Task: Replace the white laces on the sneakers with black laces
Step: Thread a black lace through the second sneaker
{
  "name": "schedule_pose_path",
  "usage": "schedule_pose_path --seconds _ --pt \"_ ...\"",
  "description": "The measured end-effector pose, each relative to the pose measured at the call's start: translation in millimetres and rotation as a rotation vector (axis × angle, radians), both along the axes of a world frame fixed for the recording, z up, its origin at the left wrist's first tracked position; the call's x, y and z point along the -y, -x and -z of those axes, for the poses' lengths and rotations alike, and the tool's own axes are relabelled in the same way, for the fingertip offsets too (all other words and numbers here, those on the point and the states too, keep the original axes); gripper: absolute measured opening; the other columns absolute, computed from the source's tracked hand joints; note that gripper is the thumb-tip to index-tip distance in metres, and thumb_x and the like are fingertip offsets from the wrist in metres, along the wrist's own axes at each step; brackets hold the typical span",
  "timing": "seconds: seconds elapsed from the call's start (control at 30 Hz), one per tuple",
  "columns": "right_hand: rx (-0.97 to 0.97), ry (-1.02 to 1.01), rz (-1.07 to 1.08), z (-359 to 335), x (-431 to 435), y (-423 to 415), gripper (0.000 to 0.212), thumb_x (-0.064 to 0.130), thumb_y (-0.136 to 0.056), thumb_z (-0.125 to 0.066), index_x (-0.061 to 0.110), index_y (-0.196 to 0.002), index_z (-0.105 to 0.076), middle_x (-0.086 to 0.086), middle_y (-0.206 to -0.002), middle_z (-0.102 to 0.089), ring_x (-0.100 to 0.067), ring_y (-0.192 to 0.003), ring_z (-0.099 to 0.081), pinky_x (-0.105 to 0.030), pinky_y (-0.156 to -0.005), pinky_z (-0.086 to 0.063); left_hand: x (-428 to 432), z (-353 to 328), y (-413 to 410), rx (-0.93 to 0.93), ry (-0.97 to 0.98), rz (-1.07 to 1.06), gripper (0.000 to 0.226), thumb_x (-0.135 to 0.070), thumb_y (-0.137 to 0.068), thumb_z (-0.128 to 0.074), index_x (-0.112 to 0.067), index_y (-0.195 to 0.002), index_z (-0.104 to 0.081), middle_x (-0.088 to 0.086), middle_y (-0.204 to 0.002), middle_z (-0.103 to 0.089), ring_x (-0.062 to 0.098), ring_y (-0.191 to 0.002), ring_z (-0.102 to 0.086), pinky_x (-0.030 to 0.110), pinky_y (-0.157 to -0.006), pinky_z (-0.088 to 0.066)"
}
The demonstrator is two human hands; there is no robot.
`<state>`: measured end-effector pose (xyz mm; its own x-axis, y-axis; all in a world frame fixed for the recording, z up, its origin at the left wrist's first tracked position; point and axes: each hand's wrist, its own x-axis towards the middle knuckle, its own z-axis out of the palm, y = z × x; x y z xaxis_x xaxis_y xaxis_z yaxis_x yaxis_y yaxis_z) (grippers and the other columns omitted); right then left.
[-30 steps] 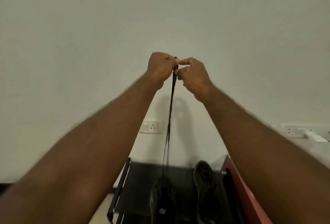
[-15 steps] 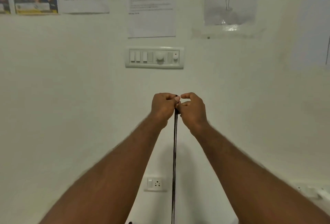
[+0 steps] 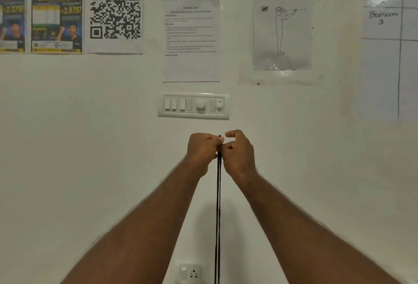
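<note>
A black lace (image 3: pixel 218 204) is held up in the air in front of a pale, matte wall (image 3: pixel 79 147). It is doubled, so that two thin dark cords hang straight down side by side, close enough to read almost as one line, and they are cut off by the bottom edge of the view. A short dark tip is seen poking up just above the fingers.

The upper end is pinched between the two hands, which are pressed together knuckle to knuckle. The left hand (image 3: pixel 202 151) is curled into a loose fist round the cord. The right hand (image 3: pixel 238 154) is closed on it from the other side, its forefinger hooked above the rest (where the thumb pad sits cannot be told). Both forearms are bare and stretched forward.

Behind the hands, a white plastic switch panel (image 3: pixel 193 105), a wide rectangle with rocker switches and a round dial, is fixed to the wall. Lower down, just beside the hanging cords, a square white socket (image 3: pixel 189 273) is mounted.

Above the panel a printed sheet (image 3: pixel 191 34) headed "WS 02" is taped up. To its left a QR code paper (image 3: pixel 115 14) and two glossy yellow-and-dark posters (image 3: pixel 57 13) are stuck. To its right a line drawing (image 3: pixel 281 29) of a standing figure is kept under shiny plastic, and a reflective whiteboard (image 3: pixel 389 57), ruled with lines, is marked "Bedroom 3" by hand.
</note>
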<state>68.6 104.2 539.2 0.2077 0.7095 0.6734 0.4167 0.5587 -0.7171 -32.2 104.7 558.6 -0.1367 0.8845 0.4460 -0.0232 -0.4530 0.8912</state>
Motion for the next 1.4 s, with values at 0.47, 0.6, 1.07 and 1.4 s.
schedule_pose_path --seconds 0.47,0.6,1.07,1.4 --pt "0.134 -0.018 0.034 8 -11 -7 0.028 0.002 -0.096 -0.055 0.012 -0.12 -0.063 -0.003 -0.085 -0.069 -0.015 -0.076 -0.068 -0.009 -0.055 -0.045 -19 -1 6 -0.237 0.005 -0.024 0.009 -0.011 -0.085 -0.076 -0.002 -0.084 -0.074 0.015 -0.086 -0.075 0.023 -0.081 -0.072 0.029 -0.069 -0.055" --pt "0.214 -0.041 0.041 8 -17 -7 0.029 0.002 -0.094 -0.056 0.01 -0.118 -0.069 -0.006 -0.096 -0.074 -0.016 -0.082 -0.07 -0.014 -0.067 -0.049 -24 1 8 -0.245 -0.008 -0.042 0.007 -0.007 -0.085 -0.075 -0.003 -0.08 -0.073 0.02 -0.087 -0.073 0.026 -0.082 -0.072 0.034 -0.077 -0.056" --pt "0.097 0.141 0.02 -4 -39 3 0.009 0.011 -0.088 -0.067 0.005 -0.093 -0.072 -0.015 -0.088 -0.074 -0.033 -0.087 -0.072 -0.048 -0.083 -0.058 -45 5 11 -0.166 -0.078 -0.109 0.007 -0.008 -0.085 -0.074 -0.001 -0.087 -0.076 0.008 -0.09 -0.074 0.014 -0.084 -0.07 0.011 -0.061 -0.043" --pt "-0.098 0.121 -0.05 -32 -56 12 0.012 -0.001 -0.086 -0.067 0.006 -0.09 -0.074 -0.01 -0.089 -0.075 -0.022 -0.063 -0.072 -0.037 -0.065 -0.063 -57 -11 7 -0.042 -0.172 -0.146 0.008 -0.006 -0.084 -0.076 -0.01 -0.077 -0.075 0.008 -0.077 -0.073 0.013 -0.063 -0.068 0.019 -0.054 -0.052"
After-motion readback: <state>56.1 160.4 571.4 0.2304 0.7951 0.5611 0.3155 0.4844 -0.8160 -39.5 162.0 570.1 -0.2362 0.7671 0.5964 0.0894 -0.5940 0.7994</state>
